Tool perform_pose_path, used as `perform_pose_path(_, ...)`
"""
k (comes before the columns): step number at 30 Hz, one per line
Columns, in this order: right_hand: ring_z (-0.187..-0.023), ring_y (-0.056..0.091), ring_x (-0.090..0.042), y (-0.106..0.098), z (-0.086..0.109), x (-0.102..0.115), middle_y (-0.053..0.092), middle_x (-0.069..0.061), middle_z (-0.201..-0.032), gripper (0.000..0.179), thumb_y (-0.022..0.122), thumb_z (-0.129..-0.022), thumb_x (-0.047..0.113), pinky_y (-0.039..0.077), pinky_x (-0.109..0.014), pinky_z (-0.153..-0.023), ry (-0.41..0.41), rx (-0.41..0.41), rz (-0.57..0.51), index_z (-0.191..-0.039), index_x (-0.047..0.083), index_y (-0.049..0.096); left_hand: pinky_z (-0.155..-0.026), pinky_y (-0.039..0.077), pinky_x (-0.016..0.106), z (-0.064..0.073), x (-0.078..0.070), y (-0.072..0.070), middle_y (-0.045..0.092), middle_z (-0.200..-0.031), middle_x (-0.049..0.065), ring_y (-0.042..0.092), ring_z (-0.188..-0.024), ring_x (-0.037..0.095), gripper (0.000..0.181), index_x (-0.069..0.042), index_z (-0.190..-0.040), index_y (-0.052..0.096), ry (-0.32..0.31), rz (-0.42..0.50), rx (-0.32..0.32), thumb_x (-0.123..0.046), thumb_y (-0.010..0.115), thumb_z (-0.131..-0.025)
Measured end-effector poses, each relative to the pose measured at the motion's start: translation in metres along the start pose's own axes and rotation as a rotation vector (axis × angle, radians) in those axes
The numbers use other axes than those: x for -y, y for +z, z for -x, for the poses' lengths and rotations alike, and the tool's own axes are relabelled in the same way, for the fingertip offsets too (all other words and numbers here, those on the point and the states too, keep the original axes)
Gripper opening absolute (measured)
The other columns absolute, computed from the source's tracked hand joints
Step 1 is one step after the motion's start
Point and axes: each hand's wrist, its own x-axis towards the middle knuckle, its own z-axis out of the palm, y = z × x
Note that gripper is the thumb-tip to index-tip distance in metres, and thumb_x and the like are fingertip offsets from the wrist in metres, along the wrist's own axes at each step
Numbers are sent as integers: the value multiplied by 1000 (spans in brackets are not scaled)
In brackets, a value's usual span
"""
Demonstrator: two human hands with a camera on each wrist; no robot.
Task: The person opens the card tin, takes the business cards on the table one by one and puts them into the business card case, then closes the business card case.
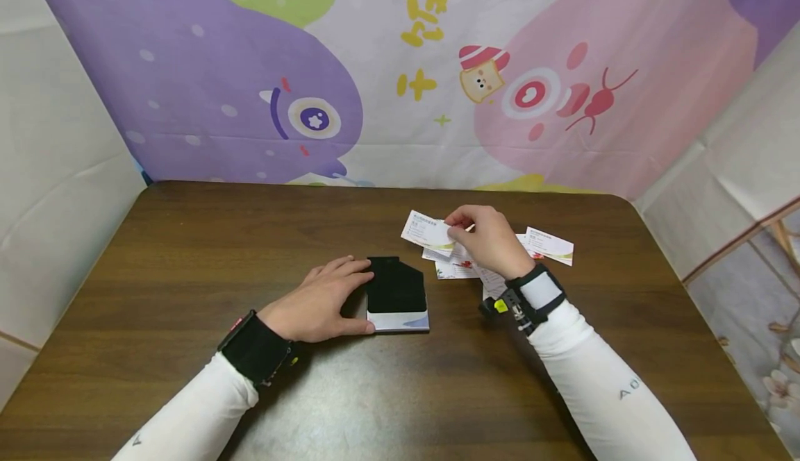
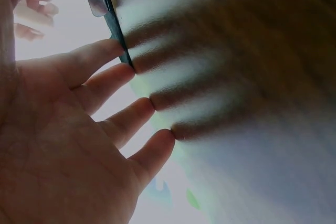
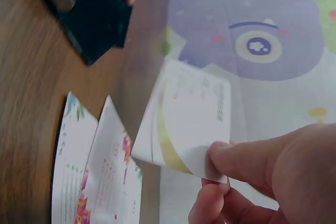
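My right hand (image 1: 494,242) pinches a white business card (image 1: 425,230) between thumb and fingers, above other cards. In the right wrist view, the held card (image 3: 189,108) shows a yellow-green curved stripe. My left hand (image 1: 315,303) rests at the left side of a black card holder (image 1: 396,286), fingertips touching its edge and thumb by its lower corner. A white and blue strip shows along the holder's near end. Spread fingers of the left hand (image 2: 79,129) appear in the left wrist view, their tips against the table.
Several printed cards (image 1: 455,271) lie overlapping beneath the right hand, some with red and green patterns. Another card (image 1: 550,246) lies to their right. The brown wooden table (image 1: 250,239) ends at a cartoon-printed cloth (image 1: 400,135) behind.
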Motion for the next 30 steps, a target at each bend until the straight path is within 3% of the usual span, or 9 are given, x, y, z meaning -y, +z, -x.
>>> perform_pose_path(9,-84,61,-25,-7,12,3,72,-3,-103,11,76,-100,15,52,-37,-71,-42,39,-94,-110,14,81,-119,28,68,0,-1,0,39,-167,16,24,-158,42,88,-2,-157,51,5,-13,-5,-55,79,-92)
perform_pose_path(16,-77,61,-28,-6,19,11,74,-4,-107,19,71,-103,8,53,-33,-59,-65,106,-134,-116,15,83,-119,27,68,0,-1,0,39,-167,15,24,-158,42,88,-3,-157,51,-6,-9,5,-56,79,-92)
perform_pose_path(23,-86,59,-25,4,21,16,75,-2,-112,15,72,-102,9,49,-37,-72,-78,138,-143,-114,11,80,-119,28,67,-2,-1,0,39,-167,15,25,-157,42,89,-2,-156,51,-10,-7,-1,-56,80,-91)
perform_pose_path(30,-91,60,-24,17,19,15,72,-1,-106,11,72,-102,10,50,-40,-81,-80,184,-141,-109,14,80,-119,28,67,-2,0,0,39,-167,14,26,-157,42,91,-3,-157,50,-21,6,5,-57,81,-90)
